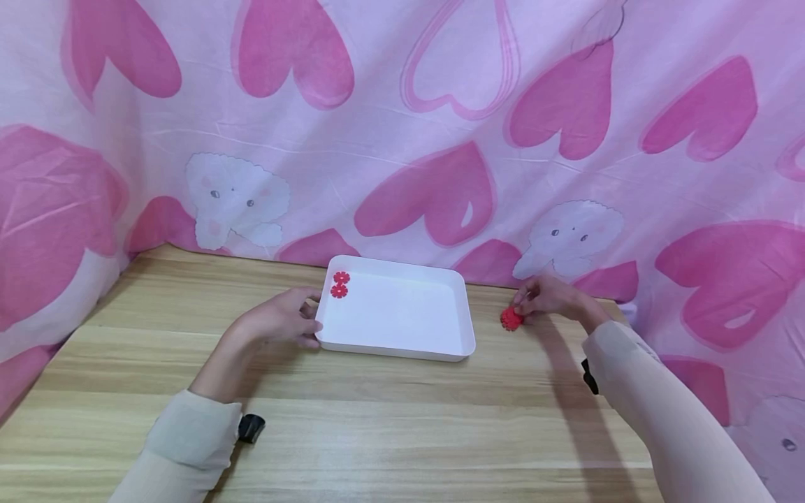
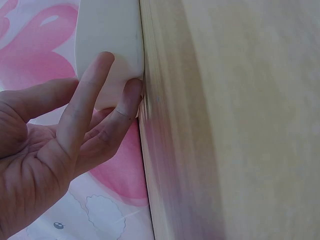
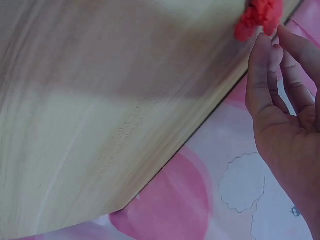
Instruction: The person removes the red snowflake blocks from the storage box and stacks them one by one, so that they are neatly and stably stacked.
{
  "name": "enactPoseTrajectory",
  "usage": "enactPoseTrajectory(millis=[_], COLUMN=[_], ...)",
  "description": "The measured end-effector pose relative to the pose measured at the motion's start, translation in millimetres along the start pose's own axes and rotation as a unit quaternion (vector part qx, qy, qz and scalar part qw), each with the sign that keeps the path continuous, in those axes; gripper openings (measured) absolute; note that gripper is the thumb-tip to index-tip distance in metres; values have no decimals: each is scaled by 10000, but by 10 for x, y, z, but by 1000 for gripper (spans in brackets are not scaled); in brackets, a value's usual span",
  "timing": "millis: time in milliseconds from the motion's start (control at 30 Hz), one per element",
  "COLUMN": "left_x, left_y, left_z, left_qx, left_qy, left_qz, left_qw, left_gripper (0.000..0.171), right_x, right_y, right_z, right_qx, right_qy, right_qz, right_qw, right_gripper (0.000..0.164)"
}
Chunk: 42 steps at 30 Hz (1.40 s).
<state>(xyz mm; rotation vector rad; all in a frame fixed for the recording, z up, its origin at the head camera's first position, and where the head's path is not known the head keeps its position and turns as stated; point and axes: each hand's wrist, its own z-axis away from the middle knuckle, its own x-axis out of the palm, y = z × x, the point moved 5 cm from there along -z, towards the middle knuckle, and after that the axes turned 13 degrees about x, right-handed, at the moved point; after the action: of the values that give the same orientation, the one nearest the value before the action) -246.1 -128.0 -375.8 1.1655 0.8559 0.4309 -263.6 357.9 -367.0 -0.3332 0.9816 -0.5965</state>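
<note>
A shallow white tray [image 1: 396,307] lies on the table with two red flower-shaped plastic pieces [image 1: 339,285] at its upper left inside. My left hand [image 1: 284,318] is at the tray's left end; in the left wrist view its fairly straight fingers [image 2: 104,62] rest against the outer wall. To the right of the tray, a small cluster of red flower-shaped pieces [image 1: 511,319] lies on the table. My right hand [image 1: 547,296] reaches over it from the right, pinching at its near edge between thumb and fingertips [image 3: 260,47]. The red cluster [image 3: 260,17] is cut off by the frame's top there.
The wooden table [image 1: 390,419] ends at a pink heart-patterned cloth [image 1: 390,140] hanging close behind the tray. Bare tabletop separates the tray from the red cluster. Black straps [image 1: 251,427] show at both sleeves.
</note>
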Motion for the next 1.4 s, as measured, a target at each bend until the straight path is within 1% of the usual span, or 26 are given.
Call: enactPoseTrajectory(millis=[167, 233, 333, 400, 567, 700, 800, 867, 933, 1033, 1167, 1300, 1400], left_x=[4, 4, 0, -3, -9, -10, -9, -8, -8, -9, -16, -20, -18], left_y=[2, 4, 9, 11, 7, 1, 2, 1, -5, -11, -9, -6, -6], left_z=[0, 2, 10, 17, 29, 30, 32, 36, 40, 44, 47, 47, 45], left_qx=[-37, -56, -45, -16, 35, 34, 32, 22, 19, 12, 15, 29, 30], left_qy=[-5, -6, -5, -8, -18, -25, -27, -28, -34, -37, -46, -65, -68], left_qz=[15, 17, 17, 2, -13, -1, 14, 48, 94, 163, 219, 209, 186], left_qw=[10000, 10000, 10000, 10000, 10000, 10000, 10000, 10000, 9999, 9999, 9997, 9998, 9998], left_gripper=[62, 63, 62, 60, 58, 58, 58, 59, 59, 61, 61, 60, 60], right_x=[-79, -117, -151, -157, -122, -100, -87, -70, -55, -21, 41, 123, 199], right_y=[-43, -83, -174, -256, -476, -652, -790, -878, -960, -1077, -1246, -1394, -1492], right_z=[4, 3, 8, 24, 60, 57, 47, 42, 34, 13, -15, -46, -67], right_qx=[-260, -388, -429, -449, -346, -430, -613, -661, -709, -612, -542, -585, -647], right_qy=[19, 69, 137, 157, 140, 156, 197, 195, 259, 296, 234, 78, -111], right_qz=[-362, -395, -457, -389, -237, -190, -131, -118, 33, 270, 521, 418, 169], right_qw=[9990, 9984, 9979, 9981, 9990, 9988, 9978, 9976, 9971, 9973, 9969, 9974, 9977], right_gripper=[30, 31, 33, 34, 39, 39, 37, 35, 34, 34, 35, 38, 40])
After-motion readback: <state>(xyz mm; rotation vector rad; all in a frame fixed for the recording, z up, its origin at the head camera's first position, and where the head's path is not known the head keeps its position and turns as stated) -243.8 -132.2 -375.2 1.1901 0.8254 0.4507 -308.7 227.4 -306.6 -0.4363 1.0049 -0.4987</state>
